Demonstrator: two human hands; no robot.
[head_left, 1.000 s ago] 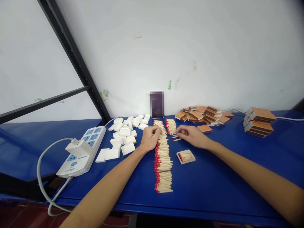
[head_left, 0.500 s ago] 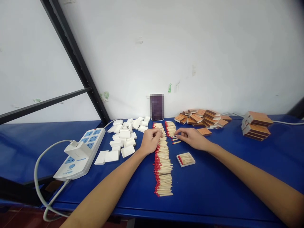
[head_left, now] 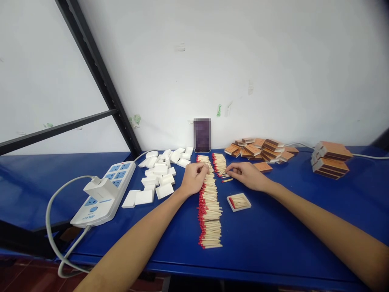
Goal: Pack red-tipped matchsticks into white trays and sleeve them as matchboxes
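A long row of red-tipped matches (head_left: 209, 207) runs down the blue table (head_left: 273, 235). My left hand (head_left: 194, 177) rests curled on the upper part of that row, fingers pressed onto the sticks. A shorter row of matches (head_left: 219, 163) lies just right of it. My right hand (head_left: 247, 175) sits beside that short row, fingers bent and pinching at a few loose matches (head_left: 226, 179). Below my right hand lies a small white tray with matches in it (head_left: 238, 201).
Several white inner trays (head_left: 158, 174) are scattered at the left, beside a white power strip with a plug (head_left: 103, 192). Orange matchbox sleeves are piled at the back (head_left: 261, 148) and stacked at the far right (head_left: 331, 159). A dark phone-like thing (head_left: 202, 135) leans on the wall.
Both hands stay on the match rows with only small finger shifts. The view wobbles slightly.
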